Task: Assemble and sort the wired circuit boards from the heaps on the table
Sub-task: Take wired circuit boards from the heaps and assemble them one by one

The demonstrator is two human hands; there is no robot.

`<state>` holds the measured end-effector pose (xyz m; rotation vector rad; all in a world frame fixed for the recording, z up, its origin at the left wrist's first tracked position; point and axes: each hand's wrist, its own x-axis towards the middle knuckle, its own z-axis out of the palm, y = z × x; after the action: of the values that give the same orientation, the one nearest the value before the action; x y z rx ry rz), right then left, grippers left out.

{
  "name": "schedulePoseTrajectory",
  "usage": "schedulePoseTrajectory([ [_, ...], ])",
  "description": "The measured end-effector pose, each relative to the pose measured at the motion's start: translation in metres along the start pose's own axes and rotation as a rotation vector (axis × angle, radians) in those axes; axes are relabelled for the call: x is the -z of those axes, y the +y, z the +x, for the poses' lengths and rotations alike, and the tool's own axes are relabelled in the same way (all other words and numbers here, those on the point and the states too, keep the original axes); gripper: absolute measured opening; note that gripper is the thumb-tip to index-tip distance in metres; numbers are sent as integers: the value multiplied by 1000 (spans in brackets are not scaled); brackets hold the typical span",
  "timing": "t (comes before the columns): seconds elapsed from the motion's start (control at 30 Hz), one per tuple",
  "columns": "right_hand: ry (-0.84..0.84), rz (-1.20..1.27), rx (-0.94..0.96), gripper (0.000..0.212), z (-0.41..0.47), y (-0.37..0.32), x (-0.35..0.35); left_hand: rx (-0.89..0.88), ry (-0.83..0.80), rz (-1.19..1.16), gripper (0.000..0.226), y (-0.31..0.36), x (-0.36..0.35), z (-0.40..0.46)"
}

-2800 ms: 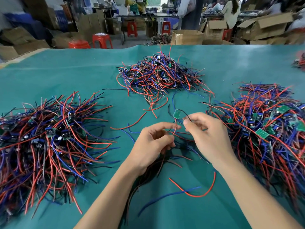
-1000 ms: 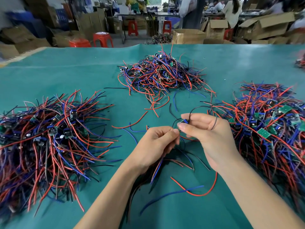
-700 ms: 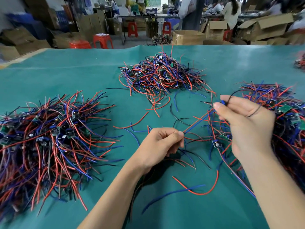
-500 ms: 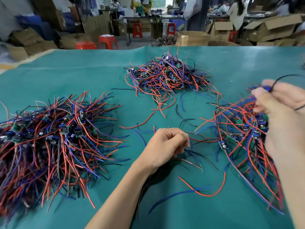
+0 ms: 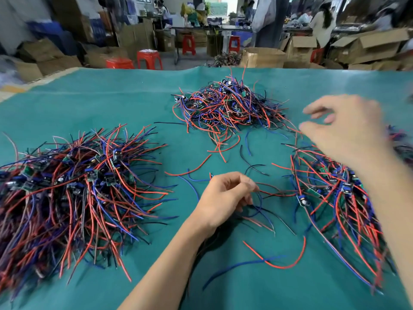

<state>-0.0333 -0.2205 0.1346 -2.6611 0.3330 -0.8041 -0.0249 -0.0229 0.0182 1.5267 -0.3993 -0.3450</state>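
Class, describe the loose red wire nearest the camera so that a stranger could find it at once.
Start at the green table mat and look between the left heap and the right heap, nearer than the left hand. The red wire lies alone in a U-shaped curve, crossed by a single blue wire.

Legible text, labels, brands, numbers, signs: none. The small circuit boards (image 5: 108, 180) in the wire heaps are showing no readable print, and the cardboard boxes (image 5: 371, 44) behind the table are showing no markings that can be made out; the background is blurring.
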Motion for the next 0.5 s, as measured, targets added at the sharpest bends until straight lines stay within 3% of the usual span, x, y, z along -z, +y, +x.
schedulePoseTrajectory([
  [0.1, -330, -89, 73, 27, 12, -38, -69, -1, -5, 1, 17, 0, 0, 0],
  [0.2, -557, -139, -14, 44, 25, -61, -129, -3, -4, 10, 17, 0, 1, 0],
  [0.33, -505, -108, -121, 56, 38, -72, -172, -4, -14, 4, 16, -2, 1, 2],
  [0.4, -477, -100, -151, 47, 42, -74, -180, -2, -15, 5, 20, -3, 2, 2],
  [0.5, -473, -108, -137, 18, 45, -71, -187, 0, -17, 1, 21, -3, 1, 3],
])
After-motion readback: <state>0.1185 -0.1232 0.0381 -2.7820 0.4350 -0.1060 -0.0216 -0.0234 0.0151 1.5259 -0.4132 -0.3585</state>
